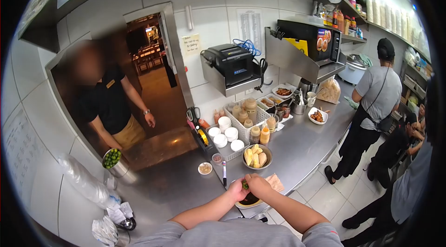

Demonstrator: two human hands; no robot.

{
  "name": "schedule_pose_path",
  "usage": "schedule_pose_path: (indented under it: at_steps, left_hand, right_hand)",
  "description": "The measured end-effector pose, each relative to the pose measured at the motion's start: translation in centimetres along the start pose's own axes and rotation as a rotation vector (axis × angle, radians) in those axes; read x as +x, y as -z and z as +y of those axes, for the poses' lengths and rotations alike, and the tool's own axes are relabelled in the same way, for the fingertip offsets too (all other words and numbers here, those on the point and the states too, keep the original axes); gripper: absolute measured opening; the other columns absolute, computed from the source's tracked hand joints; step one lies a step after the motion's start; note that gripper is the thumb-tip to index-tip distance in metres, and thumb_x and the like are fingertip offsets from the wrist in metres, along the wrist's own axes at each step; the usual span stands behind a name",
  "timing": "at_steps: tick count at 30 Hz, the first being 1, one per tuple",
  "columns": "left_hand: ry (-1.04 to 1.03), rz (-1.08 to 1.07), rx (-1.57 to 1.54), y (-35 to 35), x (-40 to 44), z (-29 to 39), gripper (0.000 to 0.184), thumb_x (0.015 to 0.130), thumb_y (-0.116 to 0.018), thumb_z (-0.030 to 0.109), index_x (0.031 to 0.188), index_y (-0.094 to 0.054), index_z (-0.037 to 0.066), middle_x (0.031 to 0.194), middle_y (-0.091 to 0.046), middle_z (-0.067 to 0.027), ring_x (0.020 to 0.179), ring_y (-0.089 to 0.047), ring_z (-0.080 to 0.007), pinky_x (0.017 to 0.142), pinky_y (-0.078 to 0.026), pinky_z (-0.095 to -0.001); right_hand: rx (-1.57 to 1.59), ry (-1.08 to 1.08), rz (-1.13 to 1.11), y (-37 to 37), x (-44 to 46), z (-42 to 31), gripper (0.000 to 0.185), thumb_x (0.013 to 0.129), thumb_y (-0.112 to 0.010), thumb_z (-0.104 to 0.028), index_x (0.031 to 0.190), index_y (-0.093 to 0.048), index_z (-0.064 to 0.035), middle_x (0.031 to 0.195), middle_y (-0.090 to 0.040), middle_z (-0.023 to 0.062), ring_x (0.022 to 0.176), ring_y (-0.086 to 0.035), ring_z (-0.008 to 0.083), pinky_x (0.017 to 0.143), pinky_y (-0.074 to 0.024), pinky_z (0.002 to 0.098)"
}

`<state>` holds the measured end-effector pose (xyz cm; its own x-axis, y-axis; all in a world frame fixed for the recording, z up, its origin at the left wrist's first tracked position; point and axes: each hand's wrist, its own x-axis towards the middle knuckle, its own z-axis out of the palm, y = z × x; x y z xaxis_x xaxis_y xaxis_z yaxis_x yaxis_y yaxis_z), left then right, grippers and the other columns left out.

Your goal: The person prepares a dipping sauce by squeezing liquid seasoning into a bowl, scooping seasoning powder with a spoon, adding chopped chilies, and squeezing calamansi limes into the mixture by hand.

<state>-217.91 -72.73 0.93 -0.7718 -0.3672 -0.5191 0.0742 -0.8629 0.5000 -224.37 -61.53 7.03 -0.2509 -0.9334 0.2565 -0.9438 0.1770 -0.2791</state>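
My left hand (pixel 236 191) and my right hand (pixel 259 186) meet over the near edge of the steel counter, both with fingers closed. Between their fingertips shows a small green citrus fruit (pixel 245 184), partly hidden by the fingers. Right below them is a light-rimmed dish (pixel 253 204) with dark brown sauce in it. A pinkish-brown paper or cloth (pixel 276 182) lies beside my right hand. Just beyond stands a metal bowl (pixel 266 164) of pale yellow, peeled-looking pieces. A marker pen (pixel 224 174) and a small cup of light bits (pixel 205 168) are to the left.
White cups (pixel 225 122) and a basket of sauce bottles (pixel 243 128) stand further back. A metal container of green fruits (pixel 112 158) is at the left, near a person (pixel 111 94) in the doorway. Other people, one in a grey shirt (pixel 382 87), are on the right.
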Motion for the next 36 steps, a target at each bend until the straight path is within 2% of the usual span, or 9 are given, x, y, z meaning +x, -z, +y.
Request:
schedule_pose_path:
  at_steps: [9,17,18,20,22,27,31,33,36]
  left_hand:
    - [-0.058,0.016,-0.064,0.2,0.9,-0.9,0.019,0.096,-0.043,0.023,0.097,-0.054,0.008,0.093,-0.059,-0.0055,0.088,-0.058,-0.0191,0.080,-0.049,-0.0363]
    - [0.032,-0.013,-0.052,-0.7,0.2,-1.0,0.032,0.099,-0.036,0.034,0.100,-0.055,0.008,0.106,-0.062,-0.0095,0.100,-0.060,-0.0220,0.093,-0.046,-0.0373]
    - [0.083,-0.033,-0.047,-0.6,0.1,-1.0,0.035,0.099,-0.035,0.036,0.100,-0.056,0.008,0.107,-0.063,-0.0098,0.101,-0.060,-0.0226,0.094,-0.045,-0.0382]
    - [0.123,-0.062,-0.045,-0.8,-0.2,-0.5,0.037,0.098,-0.034,0.038,0.101,-0.056,0.008,0.109,-0.063,-0.0104,0.103,-0.059,-0.0237,0.097,-0.043,-0.0395]
    - [0.143,-0.075,-0.056,-0.1,0.1,-0.7,0.035,0.096,-0.036,0.036,0.103,-0.056,0.008,0.110,-0.062,-0.0112,0.104,-0.059,-0.0245,0.098,-0.043,-0.0408]
    - [0.196,0.004,0.044,-2.3,-3.3,1.3,0.029,0.094,-0.040,0.035,0.095,-0.057,0.010,0.102,-0.064,-0.0097,0.099,-0.061,-0.0254,0.093,-0.045,-0.0435]
    - [0.120,-0.020,-0.190,-0.1,0.1,1.1,0.018,0.092,-0.051,0.022,0.081,-0.050,0.008,0.072,-0.055,-0.0046,0.064,-0.057,-0.0167,0.063,-0.052,-0.0291]
    - [0.199,-0.004,-0.201,0.2,0.4,1.4,0.024,0.093,-0.053,0.020,0.074,-0.043,0.009,0.063,-0.044,-0.0011,0.050,-0.042,-0.0085,0.041,-0.037,-0.0176]
    - [0.254,0.039,-0.164,-0.2,0.4,2.1,0.030,0.094,-0.055,0.028,0.071,-0.042,0.012,0.062,-0.042,0.0025,0.049,-0.039,-0.0055,0.037,-0.030,-0.0158]
  right_hand:
    - [-0.007,0.237,0.149,-1.5,0.7,0.9,0.013,0.076,-0.056,-0.008,0.089,-0.054,-0.0048,0.081,-0.060,0.0133,0.081,-0.058,0.0304,0.071,-0.0495,0.0395]
    - [-0.069,0.175,0.259,-3.6,0.3,1.2,0.009,0.082,-0.053,-0.011,0.084,-0.056,-0.0038,0.075,-0.059,0.0136,0.072,-0.054,0.0316,0.069,-0.0435,0.0417]
    - [-0.141,0.171,0.251,-4.0,0.3,1.3,0.019,0.079,-0.053,-0.012,0.094,-0.060,-0.0029,0.074,-0.061,0.0122,0.076,-0.056,0.0296,0.068,-0.0452,0.0386]
    - [-0.138,0.131,0.268,-3.6,0.1,0.8,0.015,0.075,-0.055,-0.012,0.089,-0.058,-0.0065,0.076,-0.060,0.0100,0.076,-0.056,0.0273,0.068,-0.0461,0.0380]
    - [-0.152,0.058,0.223,-3.0,-0.2,0.1,0.021,0.075,-0.056,-0.012,0.096,-0.058,-0.0079,0.080,-0.061,0.0094,0.078,-0.057,0.0266,0.068,-0.0475,0.0373]
    - [-0.074,-0.022,0.105,-2.6,-0.6,-0.8,0.022,0.078,-0.055,-0.010,0.098,-0.057,-0.0022,0.092,-0.061,0.0125,0.090,-0.060,0.0272,0.074,-0.0500,0.0399]
    - [0.155,-0.028,0.321,1.0,-1.1,-0.9,0.021,0.081,-0.058,-0.008,0.099,-0.060,0.0016,0.095,-0.060,0.0149,0.087,-0.060,0.0292,0.075,-0.0500,0.0392]
    - [0.274,-0.151,0.346,2.3,-2.3,0.5,0.022,0.082,-0.059,-0.007,0.102,-0.060,0.0016,0.096,-0.060,0.0160,0.086,-0.060,0.0301,0.075,-0.0499,0.0389]
    - [0.472,-0.369,0.397,2.7,-6.2,3.8,0.025,0.085,-0.060,-0.005,0.109,-0.060,-0.0005,0.099,-0.061,0.0186,0.084,-0.061,0.0323,0.074,-0.0502,0.0371]
